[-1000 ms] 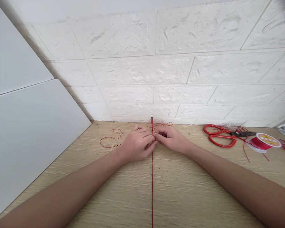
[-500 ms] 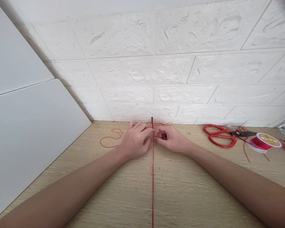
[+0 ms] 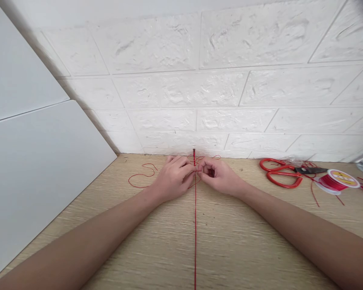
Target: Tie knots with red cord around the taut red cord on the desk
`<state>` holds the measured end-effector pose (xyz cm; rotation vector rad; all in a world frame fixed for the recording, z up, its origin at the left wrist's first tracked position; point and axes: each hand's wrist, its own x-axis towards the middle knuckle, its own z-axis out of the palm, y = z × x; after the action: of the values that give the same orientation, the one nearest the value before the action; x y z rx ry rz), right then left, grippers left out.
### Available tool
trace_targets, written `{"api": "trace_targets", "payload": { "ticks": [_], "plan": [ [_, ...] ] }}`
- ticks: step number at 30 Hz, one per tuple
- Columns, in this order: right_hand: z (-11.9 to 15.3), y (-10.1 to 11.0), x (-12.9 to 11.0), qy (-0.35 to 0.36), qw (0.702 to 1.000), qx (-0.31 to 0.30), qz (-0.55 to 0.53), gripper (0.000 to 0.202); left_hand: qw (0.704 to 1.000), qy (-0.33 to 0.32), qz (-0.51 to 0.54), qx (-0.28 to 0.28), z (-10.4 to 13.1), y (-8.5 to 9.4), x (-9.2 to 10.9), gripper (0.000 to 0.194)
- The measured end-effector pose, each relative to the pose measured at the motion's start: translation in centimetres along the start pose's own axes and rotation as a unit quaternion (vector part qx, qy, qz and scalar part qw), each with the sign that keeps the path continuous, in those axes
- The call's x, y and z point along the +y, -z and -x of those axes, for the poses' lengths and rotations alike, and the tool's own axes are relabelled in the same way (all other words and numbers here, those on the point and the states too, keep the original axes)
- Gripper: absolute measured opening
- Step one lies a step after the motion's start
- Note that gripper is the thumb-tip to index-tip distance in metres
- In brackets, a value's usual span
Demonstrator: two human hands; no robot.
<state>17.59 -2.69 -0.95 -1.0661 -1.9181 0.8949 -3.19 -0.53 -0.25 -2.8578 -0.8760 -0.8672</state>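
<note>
A taut red cord (image 3: 195, 233) runs from a dark nail (image 3: 194, 150) at the foot of the wall straight down toward me. Just below the nail it thickens into a short knotted part (image 3: 194, 158). My left hand (image 3: 176, 177) rests on the table left of the cord, its thumb and forefinger pinched on thin red cord. From the other side my right hand (image 3: 216, 174) pinches the thin cord too, fingers curled. A short piece of it spans the fingertips across the taut line. A loose cord end (image 3: 139, 175) curls on the table beside my left hand.
At the right lie red-handled scissors (image 3: 282, 174), with a spool of red cord (image 3: 335, 181) and cut cord pieces (image 3: 315, 195) beside them. A white brick-patterned wall (image 3: 166, 88) closes off the back. White panels (image 3: 42, 161) stand at the left.
My left thumb has closed up against the forefinger. Both hands' fingertips now pinch the thin cord slightly lower, and the knotted part below the nail shows more.
</note>
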Motion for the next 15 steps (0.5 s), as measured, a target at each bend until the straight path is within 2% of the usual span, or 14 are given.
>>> {"api": "trace_targets", "payload": {
  "ticks": [3,9,15],
  "plan": [
    [-0.1,0.0,0.1,-0.011,0.999,0.040,0.013,0.002,1.000,0.010,-0.002,0.001,0.0,0.1,0.1,0.013],
    [-0.4,0.1,0.6,-0.038,0.990,0.133,-0.004,0.016,1.000,0.017,-0.003,-0.002,0.0,0.2,0.2,0.009],
    [-0.6,0.3,1.1,-0.063,0.978,0.191,-0.044,0.027,1.000,0.019,-0.010,-0.008,0.0,0.2,0.2,0.009]
  ]
}}
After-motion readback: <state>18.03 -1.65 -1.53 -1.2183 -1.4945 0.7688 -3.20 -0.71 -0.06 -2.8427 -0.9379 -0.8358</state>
